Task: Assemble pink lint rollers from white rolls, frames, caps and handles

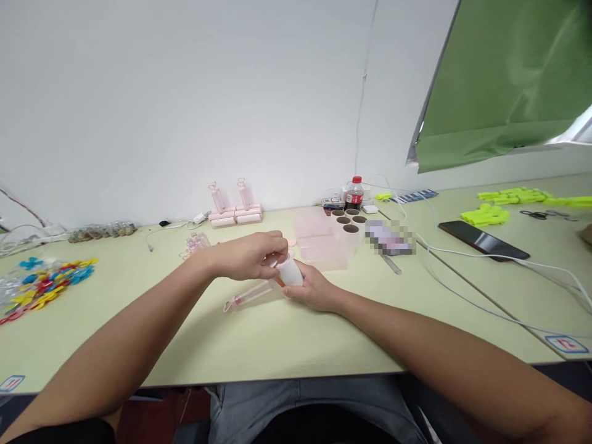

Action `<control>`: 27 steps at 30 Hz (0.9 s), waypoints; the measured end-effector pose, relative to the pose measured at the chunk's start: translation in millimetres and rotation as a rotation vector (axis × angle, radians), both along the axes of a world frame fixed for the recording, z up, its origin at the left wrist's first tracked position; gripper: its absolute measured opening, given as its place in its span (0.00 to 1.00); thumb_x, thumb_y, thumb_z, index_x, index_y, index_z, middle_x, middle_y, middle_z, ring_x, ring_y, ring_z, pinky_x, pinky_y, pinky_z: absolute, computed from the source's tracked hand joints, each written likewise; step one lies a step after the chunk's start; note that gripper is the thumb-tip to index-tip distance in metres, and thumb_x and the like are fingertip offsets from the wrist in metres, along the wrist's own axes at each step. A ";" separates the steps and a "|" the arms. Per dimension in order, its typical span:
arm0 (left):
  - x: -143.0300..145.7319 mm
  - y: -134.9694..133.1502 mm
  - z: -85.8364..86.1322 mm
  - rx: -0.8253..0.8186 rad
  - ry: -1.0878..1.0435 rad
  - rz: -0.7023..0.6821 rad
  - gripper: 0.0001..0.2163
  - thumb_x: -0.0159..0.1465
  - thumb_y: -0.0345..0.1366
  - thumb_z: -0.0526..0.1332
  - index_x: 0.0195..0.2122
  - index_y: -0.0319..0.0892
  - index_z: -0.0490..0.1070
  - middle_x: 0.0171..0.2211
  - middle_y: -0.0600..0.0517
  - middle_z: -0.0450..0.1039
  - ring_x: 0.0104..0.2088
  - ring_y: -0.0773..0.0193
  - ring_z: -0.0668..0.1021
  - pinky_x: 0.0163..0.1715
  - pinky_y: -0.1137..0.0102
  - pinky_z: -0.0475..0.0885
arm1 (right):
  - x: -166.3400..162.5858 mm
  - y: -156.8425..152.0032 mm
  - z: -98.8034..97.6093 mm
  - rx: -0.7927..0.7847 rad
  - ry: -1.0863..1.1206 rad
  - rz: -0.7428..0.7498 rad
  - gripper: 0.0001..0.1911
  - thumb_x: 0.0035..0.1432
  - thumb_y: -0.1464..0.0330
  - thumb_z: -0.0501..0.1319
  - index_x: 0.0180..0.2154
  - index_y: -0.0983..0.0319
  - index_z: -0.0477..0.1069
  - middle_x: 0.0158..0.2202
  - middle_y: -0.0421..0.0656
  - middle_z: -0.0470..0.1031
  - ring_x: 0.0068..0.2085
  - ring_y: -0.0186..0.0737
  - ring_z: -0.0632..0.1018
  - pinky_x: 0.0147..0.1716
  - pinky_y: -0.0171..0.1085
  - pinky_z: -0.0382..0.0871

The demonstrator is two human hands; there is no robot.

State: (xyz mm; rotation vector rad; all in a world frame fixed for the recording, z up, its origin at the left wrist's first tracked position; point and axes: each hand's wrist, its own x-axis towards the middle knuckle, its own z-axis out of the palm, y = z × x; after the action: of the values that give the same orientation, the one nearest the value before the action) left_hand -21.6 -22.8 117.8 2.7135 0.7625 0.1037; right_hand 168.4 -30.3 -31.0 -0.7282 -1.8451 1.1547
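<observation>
The right grip (pixel 314 288) was closed around a white cylinder (pixel 291 272), which lay tilted against its palm over the table (pixel 300 345), between the near and far edges. The left grip (pixel 274 254) was narrow at the cylinder's upper end; whether it pinched anything, I could not tell. Just left lay a pink tube (pixel 252 295). Toward the far edge stood a pink box (pixel 321 248), then a bottle (pixel 354 198).
</observation>
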 end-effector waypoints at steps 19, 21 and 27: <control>-8.6 5.5 -36.0 0.100 -0.057 0.319 0.15 0.58 0.25 0.51 0.42 0.45 0.71 0.41 0.52 0.77 0.40 0.61 0.77 0.35 0.71 0.69 | 8.7 2.7 7.5 -0.204 0.209 -0.268 0.23 0.50 0.57 0.66 0.43 0.60 0.62 0.19 0.31 0.62 0.16 0.30 0.62 0.15 0.31 0.56; -3.9 2.3 -42.6 0.093 -0.030 0.305 0.17 0.57 0.23 0.51 0.43 0.45 0.70 0.43 0.52 0.76 0.42 0.62 0.77 0.37 0.71 0.69 | 10.3 2.0 8.9 -0.187 0.189 -0.271 0.22 0.51 0.57 0.65 0.42 0.60 0.62 0.19 0.31 0.62 0.16 0.30 0.62 0.15 0.31 0.56; 10.4 -1.9 -67.7 0.069 0.014 0.286 0.16 0.56 0.21 0.51 0.42 0.44 0.69 0.37 0.52 0.75 0.35 0.62 0.75 0.30 0.71 0.66 | 14.6 0.8 12.0 -0.065 0.106 -0.244 0.20 0.51 0.59 0.66 0.42 0.62 0.65 0.24 0.36 0.68 0.25 0.35 0.68 0.24 0.34 0.61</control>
State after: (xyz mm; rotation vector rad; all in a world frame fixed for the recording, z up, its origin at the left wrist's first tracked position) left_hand -11.2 -24.8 50.1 2.6530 1.1671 0.1786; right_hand 183.0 -29.5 -19.0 -0.8852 -1.5881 1.0760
